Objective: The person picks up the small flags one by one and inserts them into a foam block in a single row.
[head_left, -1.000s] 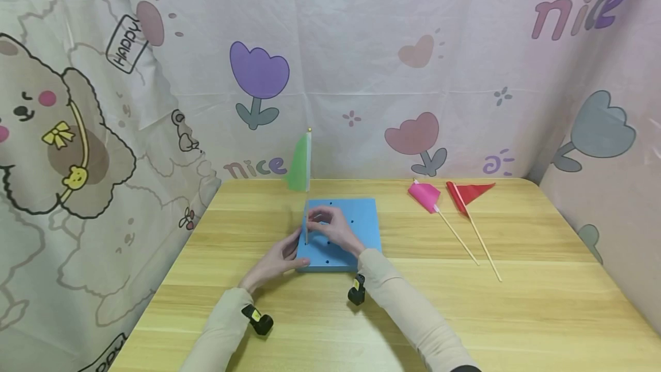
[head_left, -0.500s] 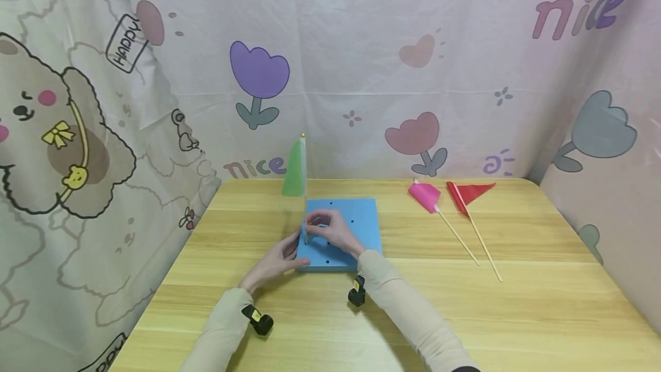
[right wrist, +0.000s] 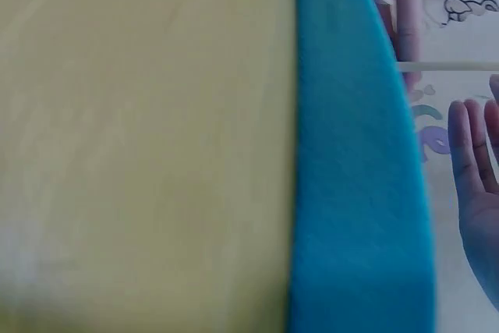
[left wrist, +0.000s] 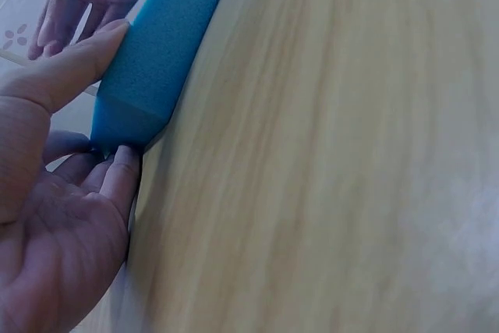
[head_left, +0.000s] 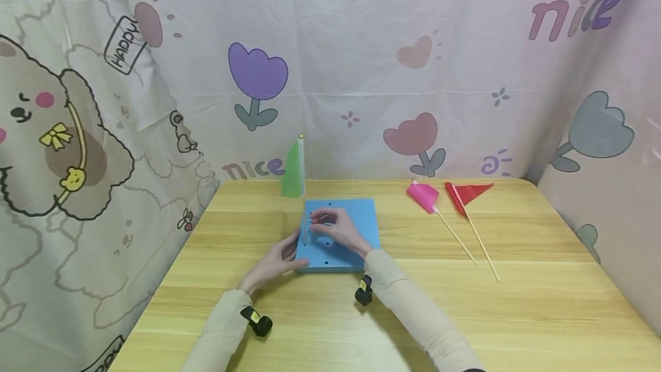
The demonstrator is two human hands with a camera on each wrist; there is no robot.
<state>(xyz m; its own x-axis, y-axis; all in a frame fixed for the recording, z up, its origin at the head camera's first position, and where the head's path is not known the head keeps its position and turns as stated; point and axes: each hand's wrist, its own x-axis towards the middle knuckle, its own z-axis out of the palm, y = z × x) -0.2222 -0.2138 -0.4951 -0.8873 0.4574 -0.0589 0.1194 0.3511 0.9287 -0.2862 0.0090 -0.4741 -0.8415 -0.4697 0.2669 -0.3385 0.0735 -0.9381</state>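
A blue foam block (head_left: 361, 211) with several small holes lies on the wooden table. Near its left edge a green flag (head_left: 293, 171) stands almost upright, the foot of its stick at a hole. My left hand (head_left: 273, 260) holds the block's front left corner; in the left wrist view the thumb lies along the top edge of the foam (left wrist: 168, 37) and the fingers touch its side. Just right of the stick is my right hand (head_left: 341, 229), fingers loosely bent. The right wrist view has this hand (right wrist: 479, 185) apart from the stick (right wrist: 452, 66).
To the right on the table (head_left: 537, 303) lie a pink flag (head_left: 424, 196) and a red triangular flag (head_left: 471, 193), their sticks pointing toward the front. A printed curtain (head_left: 341, 45) hangs behind the table and along both sides.
The green flag's top has swung left and dropped slightly. My right hand has let go of its stick and moved a little right. The left hand stays on the block.
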